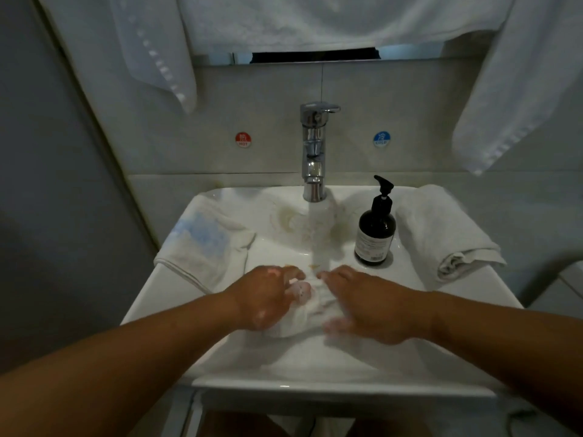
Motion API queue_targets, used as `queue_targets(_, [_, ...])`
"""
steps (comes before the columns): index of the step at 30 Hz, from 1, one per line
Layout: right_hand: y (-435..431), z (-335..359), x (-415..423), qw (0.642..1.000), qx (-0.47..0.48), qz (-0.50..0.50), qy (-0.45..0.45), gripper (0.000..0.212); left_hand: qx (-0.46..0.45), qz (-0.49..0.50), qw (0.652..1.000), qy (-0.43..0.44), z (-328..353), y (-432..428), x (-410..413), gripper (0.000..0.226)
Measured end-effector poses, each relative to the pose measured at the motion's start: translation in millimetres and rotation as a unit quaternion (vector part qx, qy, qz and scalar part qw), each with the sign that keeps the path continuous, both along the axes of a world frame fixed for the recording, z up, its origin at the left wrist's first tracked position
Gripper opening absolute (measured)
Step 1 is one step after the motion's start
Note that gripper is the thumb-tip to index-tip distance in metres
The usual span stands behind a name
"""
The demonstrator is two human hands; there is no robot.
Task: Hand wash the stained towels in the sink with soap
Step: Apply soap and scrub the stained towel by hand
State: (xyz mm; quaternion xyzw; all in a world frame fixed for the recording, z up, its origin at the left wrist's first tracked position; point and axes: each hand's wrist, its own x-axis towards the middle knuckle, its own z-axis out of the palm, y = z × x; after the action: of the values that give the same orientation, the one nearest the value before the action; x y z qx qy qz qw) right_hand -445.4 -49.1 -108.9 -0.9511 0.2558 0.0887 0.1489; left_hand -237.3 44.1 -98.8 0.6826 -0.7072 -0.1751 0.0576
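A bunched white towel [307,313] lies in the white sink [441,288] under the running stream from the chrome faucet [314,152]. My left hand [268,294] grips the towel's left side, with soap foam on its knuckles and fingers. My right hand [366,298] grips the right side, its lower edge blurred. An orange-brown stain shows on the cloth just beyond my fingertips. A dark soap pump bottle [375,228] stands on the rim to the right of the faucet.
A towel with a blue stain [205,244] drapes over the sink's left rim. A rolled white towel [441,231] rests on the right rim. More white towels [315,20] hang above. Hot and cold stickers flank the faucet on the wall.
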Motion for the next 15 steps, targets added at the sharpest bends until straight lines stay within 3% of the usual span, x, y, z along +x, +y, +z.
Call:
queue_targets(1, [4,-1,-1,1.0,-0.001,0.016,0.019,0.109,0.036,-0.017,0.999,0.023,0,4,-3,0.055])
queue_targets(3, [13,-3,1,0.998,-0.023,0.027,0.048,0.119,0.096,-0.031,0.995,-0.009,-11,8,-12,0.078])
queue_targets(6, [8,-9,12,0.997,-0.06,0.015,0.045,0.113,0.091,-0.014,0.992,-0.082,-25,0,-14,0.084])
queue_targets(11, [-4,-9,21,0.996,-0.081,-0.029,0.037,0.072,0.045,0.02,0.998,-0.026,-29,-15,-12,0.068])
queue_targets(13, [-5,-5,18,0.998,-0.049,-0.034,-0.004,0.052,0.023,0.002,0.999,-0.046,-25,-17,-11,0.06])
queue_targets(15, [-5,-2,12,0.998,0.027,-0.036,-0.04,0.035,0.06,-0.021,0.996,-0.064,-21,-18,-11,0.051])
